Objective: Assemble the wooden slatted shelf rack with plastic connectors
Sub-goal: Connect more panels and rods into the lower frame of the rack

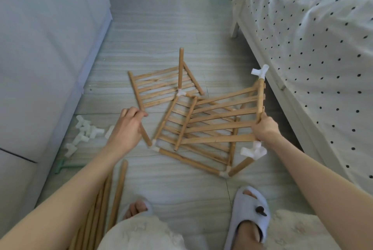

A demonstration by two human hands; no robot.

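The left hand (129,128) clamps an upright dowel (143,126), the right hand (264,128) a slatted panel's rail (260,98); light, stiff wood, likely wobbly at push-fit connectors.

There are three wooden slatted panels: one flat on the floor (153,88), one under the others (171,126), and one lifted up (222,120). Two hands show, a left hand (127,128) and a right hand (265,128). Two slippers (250,213) are on two feet. A pile of loose white plastic connectors (84,130) lies on the floor, too jumbled to count. One bundle of loose wooden rods (101,209) lies near.
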